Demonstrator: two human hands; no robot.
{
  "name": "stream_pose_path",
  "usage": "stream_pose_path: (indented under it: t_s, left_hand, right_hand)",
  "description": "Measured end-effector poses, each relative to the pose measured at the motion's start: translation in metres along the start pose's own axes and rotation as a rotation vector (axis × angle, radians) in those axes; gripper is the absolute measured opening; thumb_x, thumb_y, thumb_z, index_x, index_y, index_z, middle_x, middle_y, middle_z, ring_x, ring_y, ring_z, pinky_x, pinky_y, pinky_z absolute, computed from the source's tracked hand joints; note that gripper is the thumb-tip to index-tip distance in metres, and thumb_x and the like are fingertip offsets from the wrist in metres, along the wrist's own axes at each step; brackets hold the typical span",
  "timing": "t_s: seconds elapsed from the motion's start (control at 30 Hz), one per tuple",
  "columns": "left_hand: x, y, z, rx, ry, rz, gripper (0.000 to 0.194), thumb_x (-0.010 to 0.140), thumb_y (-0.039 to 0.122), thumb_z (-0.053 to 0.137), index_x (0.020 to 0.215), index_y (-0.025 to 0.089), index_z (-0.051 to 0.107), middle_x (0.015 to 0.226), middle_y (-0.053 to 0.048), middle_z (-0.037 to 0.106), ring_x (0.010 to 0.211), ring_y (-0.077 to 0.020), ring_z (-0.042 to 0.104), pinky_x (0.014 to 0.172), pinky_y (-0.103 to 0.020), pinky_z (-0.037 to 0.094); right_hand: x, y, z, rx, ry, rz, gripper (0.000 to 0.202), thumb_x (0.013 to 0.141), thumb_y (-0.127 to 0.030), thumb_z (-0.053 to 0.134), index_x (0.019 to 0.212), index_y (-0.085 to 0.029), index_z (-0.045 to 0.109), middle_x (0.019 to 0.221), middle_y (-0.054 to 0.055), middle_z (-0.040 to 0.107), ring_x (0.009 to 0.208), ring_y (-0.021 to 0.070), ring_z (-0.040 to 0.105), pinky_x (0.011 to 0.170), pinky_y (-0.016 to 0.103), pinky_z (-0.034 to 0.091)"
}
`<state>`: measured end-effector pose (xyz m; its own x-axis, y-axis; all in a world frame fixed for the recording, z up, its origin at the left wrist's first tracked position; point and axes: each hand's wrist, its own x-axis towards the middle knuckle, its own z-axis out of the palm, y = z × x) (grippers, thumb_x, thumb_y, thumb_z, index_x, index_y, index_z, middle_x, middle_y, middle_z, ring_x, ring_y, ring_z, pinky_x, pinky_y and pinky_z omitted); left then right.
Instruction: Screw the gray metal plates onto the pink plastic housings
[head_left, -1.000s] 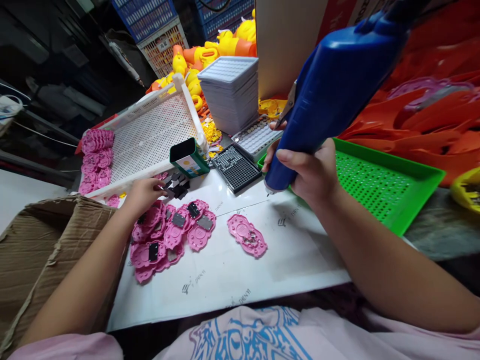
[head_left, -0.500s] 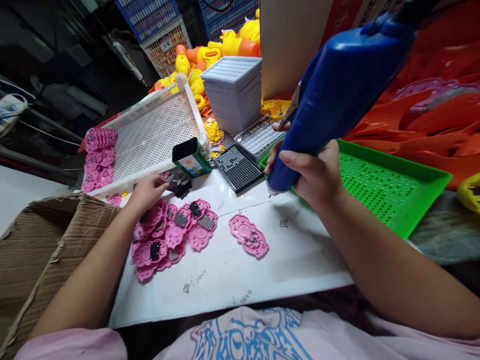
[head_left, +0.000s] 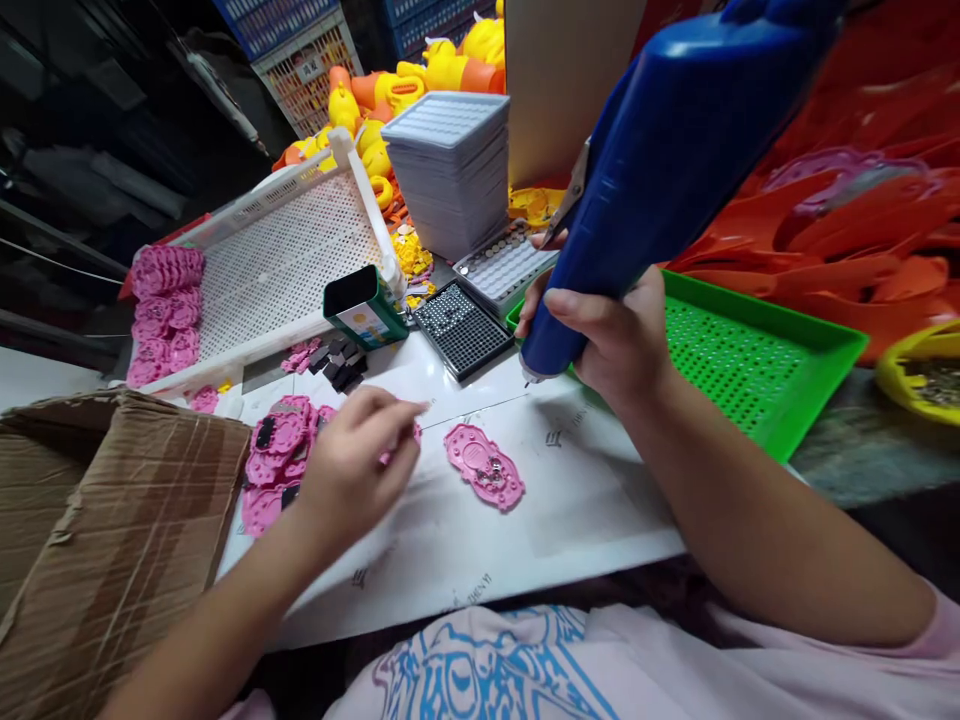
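My right hand [head_left: 607, 330] is wrapped round a blue electric screwdriver [head_left: 652, 170], its tip pointing down over the white table. A pair of small metal snips [head_left: 571, 195] shows behind the tool, by the fingers of that hand. My left hand [head_left: 367, 450] hovers over the table, its fingers bent and pressed together; whatever they hold is hidden. Right of it lies a single pink plastic part [head_left: 484, 467] with small metal pieces on it. A pile of pink parts [head_left: 279, 445], some with dark plates, is partly covered by my left hand. Black plates [head_left: 339, 362] lie behind.
A black screw tray [head_left: 463, 330] lies beside a green tin [head_left: 365, 310]. Behind are a white perforated crate [head_left: 277, 265] and stacked pale trays [head_left: 450, 175]. A green basket [head_left: 750, 360] stands at the right, a cardboard box [head_left: 135, 510] at the left.
My left hand has moved from the black plates rightward and nearer, towards the single pink part. My right hand still holds the screwdriver. The whole view has shifted slightly.
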<state>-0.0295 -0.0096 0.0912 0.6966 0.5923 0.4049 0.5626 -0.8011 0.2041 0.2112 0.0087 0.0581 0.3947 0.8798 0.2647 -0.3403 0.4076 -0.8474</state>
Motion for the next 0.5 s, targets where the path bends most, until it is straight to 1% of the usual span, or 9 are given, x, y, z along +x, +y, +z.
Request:
stream_pose_path:
  t_s: [0.03,0.1,0.2,0.27,0.37,0.43,0.5]
  left_hand:
    - [-0.003,0.01,0.008,0.006,-0.017,0.054,0.021,0.089,0.008,0.052,0.105,0.015,0.064,0.088,-0.007,0.061,0.077,-0.0148,0.06,0.066,-0.025,0.052]
    - [-0.011,0.023,0.024,0.035,-0.054,0.132,0.026,0.092,0.006,0.047,0.112,0.012,0.061,0.087,-0.008,0.06,0.075,-0.0157,0.059,0.063,-0.026,0.052]
    - [-0.02,0.033,0.048,0.07,-0.068,0.205,0.029,0.095,0.006,0.04,0.119,0.01,0.056,0.084,-0.009,0.063,0.072,-0.0172,0.059,0.061,-0.028,0.052]
    - [-0.023,0.037,0.059,0.075,-0.051,0.237,0.027,0.096,0.006,0.039,0.118,0.009,0.056,0.081,-0.009,0.064,0.071,-0.0186,0.06,0.06,-0.03,0.052]
    - [-0.026,0.04,0.068,-0.011,-0.054,0.225,0.021,0.096,0.009,0.042,0.11,0.009,0.058,0.081,-0.009,0.067,0.071,-0.0196,0.061,0.061,-0.031,0.051]
    - [-0.027,0.04,0.07,-0.13,-0.083,0.192,0.016,0.096,0.013,0.047,0.107,0.01,0.059,0.086,-0.01,0.068,0.075,-0.0192,0.061,0.065,-0.031,0.051]
    - [-0.029,0.04,0.069,-0.203,-0.093,0.157,0.01,0.095,0.018,0.054,0.101,0.013,0.061,0.088,-0.009,0.069,0.079,-0.0192,0.06,0.07,-0.032,0.05]
  right_hand:
    - [0.0,0.0,0.0,0.005,0.003,0.0,0.026,0.05,-0.036,0.082,0.058,-0.025,0.059,0.053,-0.005,0.056,0.044,0.0136,0.054,0.036,0.029,0.043]
    - [0.0,0.0,0.0,0.015,-0.001,-0.004,0.029,0.049,-0.037,0.084,0.06,-0.025,0.06,0.056,-0.005,0.057,0.045,0.0127,0.054,0.037,0.028,0.043]
    - [0.0,0.002,0.0,0.019,-0.015,-0.024,0.035,0.048,-0.044,0.086,0.064,-0.025,0.061,0.061,-0.005,0.059,0.046,0.0111,0.054,0.037,0.027,0.042]
    - [0.0,0.004,-0.001,0.016,-0.028,-0.039,0.039,0.047,-0.048,0.087,0.064,-0.024,0.061,0.064,-0.004,0.06,0.048,0.0106,0.055,0.038,0.026,0.043]
    - [0.0,0.005,-0.001,0.022,-0.056,-0.062,0.043,0.048,-0.053,0.086,0.063,-0.023,0.059,0.058,-0.005,0.056,0.048,0.0105,0.055,0.039,0.025,0.043]
    - [0.0,0.006,-0.001,0.024,-0.077,-0.081,0.042,0.051,-0.053,0.085,0.063,-0.023,0.058,0.054,-0.007,0.052,0.045,0.0095,0.053,0.038,0.024,0.042]
    - [0.0,0.006,-0.001,0.021,-0.095,-0.098,0.041,0.054,-0.053,0.084,0.064,-0.023,0.057,0.052,-0.008,0.052,0.044,0.0085,0.052,0.039,0.023,0.043]
